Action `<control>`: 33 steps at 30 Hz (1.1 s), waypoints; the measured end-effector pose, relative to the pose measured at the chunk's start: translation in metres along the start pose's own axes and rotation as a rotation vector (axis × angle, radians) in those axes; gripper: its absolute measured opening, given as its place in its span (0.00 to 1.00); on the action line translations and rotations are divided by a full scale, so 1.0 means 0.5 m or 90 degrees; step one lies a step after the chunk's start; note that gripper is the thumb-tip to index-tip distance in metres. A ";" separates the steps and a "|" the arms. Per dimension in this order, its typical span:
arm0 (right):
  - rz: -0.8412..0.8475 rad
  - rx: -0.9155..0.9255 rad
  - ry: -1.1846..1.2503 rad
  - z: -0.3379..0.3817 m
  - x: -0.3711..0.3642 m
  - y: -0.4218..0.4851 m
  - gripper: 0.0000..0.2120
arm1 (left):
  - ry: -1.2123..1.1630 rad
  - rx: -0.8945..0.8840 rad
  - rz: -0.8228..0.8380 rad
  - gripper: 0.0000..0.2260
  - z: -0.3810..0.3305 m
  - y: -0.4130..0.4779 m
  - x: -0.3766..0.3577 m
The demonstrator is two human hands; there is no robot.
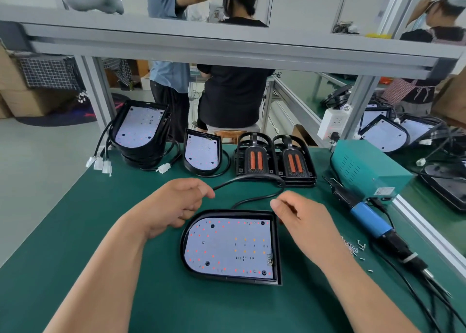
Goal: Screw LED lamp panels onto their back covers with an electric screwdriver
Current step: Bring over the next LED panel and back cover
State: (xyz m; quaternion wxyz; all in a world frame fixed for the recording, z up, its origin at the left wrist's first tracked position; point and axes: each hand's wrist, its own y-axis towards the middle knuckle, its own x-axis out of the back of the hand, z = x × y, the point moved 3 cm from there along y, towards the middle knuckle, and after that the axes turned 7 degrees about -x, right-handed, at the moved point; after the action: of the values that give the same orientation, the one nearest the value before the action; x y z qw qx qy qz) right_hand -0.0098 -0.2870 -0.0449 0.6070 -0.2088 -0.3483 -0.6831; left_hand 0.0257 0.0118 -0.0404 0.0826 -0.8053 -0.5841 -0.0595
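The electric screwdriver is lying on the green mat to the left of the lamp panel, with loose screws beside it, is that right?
Not quite: the head view shows the electric screwdriver lying to the right of the lamp panel, not the left. It is on the green mat, with loose screws beside it.

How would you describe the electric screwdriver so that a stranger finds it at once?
Start at the green table mat and go to its right edge, where a teal power box stands. Just in front of it lies the electric screwdriver, beside small loose screws. It is the only blue-bodied tool there.
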 end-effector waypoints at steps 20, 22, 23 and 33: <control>-0.097 -0.114 0.029 -0.014 0.082 0.111 0.09 | 0.242 -0.014 0.077 0.10 -0.018 -0.002 -0.022; -0.089 -0.097 -0.007 -0.012 0.067 0.148 0.06 | 0.196 0.009 0.089 0.16 -0.014 -0.005 -0.022; -0.083 -0.085 -0.026 -0.007 0.058 0.166 0.05 | 0.182 0.016 0.090 0.17 -0.011 -0.006 -0.022; -0.012 0.055 -0.288 0.079 -0.026 0.314 0.25 | 0.152 0.051 0.114 0.12 -0.007 -0.010 -0.039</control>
State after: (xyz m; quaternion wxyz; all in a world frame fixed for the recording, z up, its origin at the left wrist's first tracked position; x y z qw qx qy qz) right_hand 0.1399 -0.2525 0.0074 0.5155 -0.3271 -0.5061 -0.6092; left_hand 0.0147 -0.0058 -0.0402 0.1890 -0.8372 -0.4981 -0.1239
